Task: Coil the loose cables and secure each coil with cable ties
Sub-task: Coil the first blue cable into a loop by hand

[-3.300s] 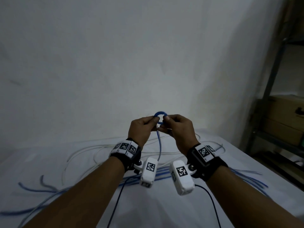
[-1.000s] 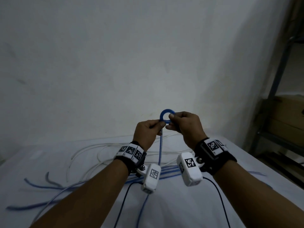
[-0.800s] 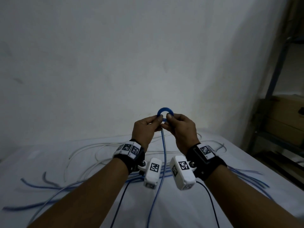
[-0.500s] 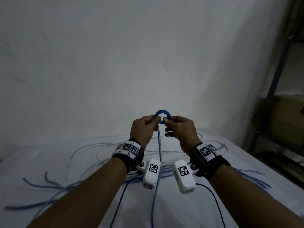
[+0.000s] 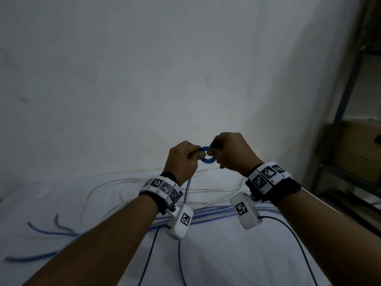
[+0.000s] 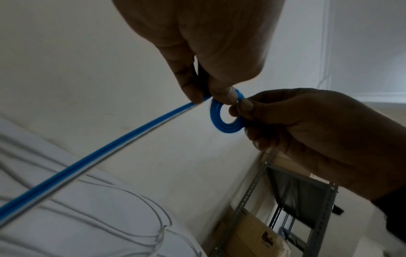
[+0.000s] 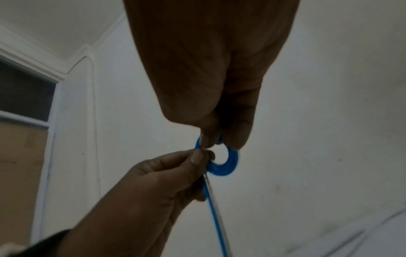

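Above table [image 5: 216, 254], both hands pinch small blue coil [image 5: 208, 159]: L hand [image 5: 182, 159] thumb + finger on its left edge, R hand [image 5: 234, 153] on right. Cable tail [image 5: 186, 190] drops to table.

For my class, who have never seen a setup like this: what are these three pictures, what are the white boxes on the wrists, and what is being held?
No machine here: a person works with bare hands. One picture comes from a camera on the head, the other two from the white wrist cameras, looking along each hand. The left hand and right hand pinch a small blue coil between them; the blue cable runs from the left fingers down to the white-covered table, where white cables and more blue ones lie loose. No cable tie is visible.
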